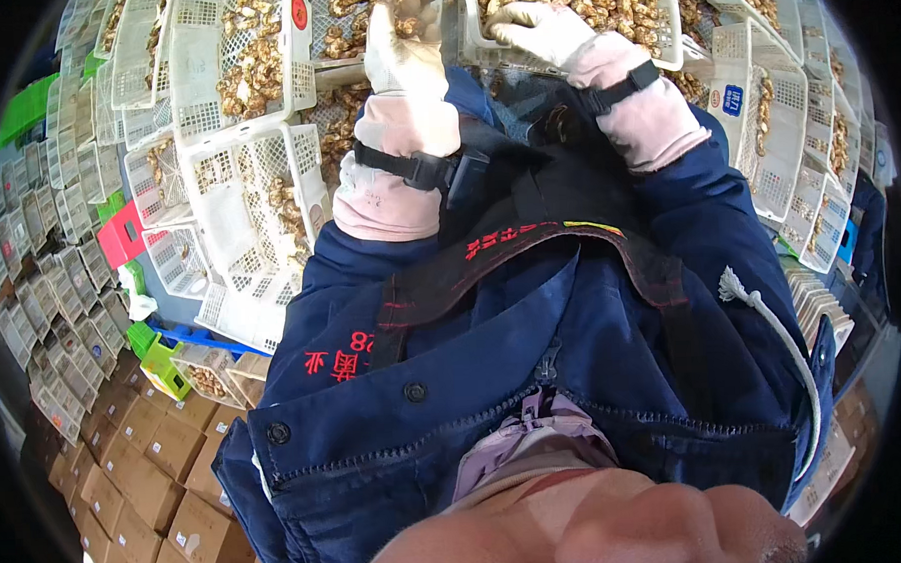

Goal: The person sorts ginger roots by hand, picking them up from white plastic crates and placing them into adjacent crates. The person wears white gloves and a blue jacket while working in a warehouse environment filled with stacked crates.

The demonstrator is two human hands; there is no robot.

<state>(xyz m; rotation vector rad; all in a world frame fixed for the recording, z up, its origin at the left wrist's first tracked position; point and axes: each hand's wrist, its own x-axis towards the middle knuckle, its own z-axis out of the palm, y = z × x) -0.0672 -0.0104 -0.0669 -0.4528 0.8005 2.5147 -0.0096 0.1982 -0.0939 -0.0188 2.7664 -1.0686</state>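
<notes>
My left hand (pixel 407 63), in a whitish glove, reaches over an openwork plastic basket at the top of the view. Brown-and-cream mushrooms (pixel 349 39) lie beside it. Glare blurs its fingertips, so I cannot tell if they hold anything. My right hand (pixel 542 32), gloved too, bends its fingers at the left side of a white plastic crate (pixel 668 21). Mushrooms (pixel 597 4) heap up in that crate, right by the fingers. Whether the right fingers grip a mushroom is hidden. Pale sleeve covers and black buckled straps wrap both wrists.
White plastic baskets (pixel 238 166) with some mushrooms stand at the left, and more baskets (pixel 772 114) at the right. Stacked baskets (pixel 29 244) fill the far left. Cardboard boxes (pixel 151 456) lie at the lower left. A black strap (pixel 494 257) crosses my blue jacket.
</notes>
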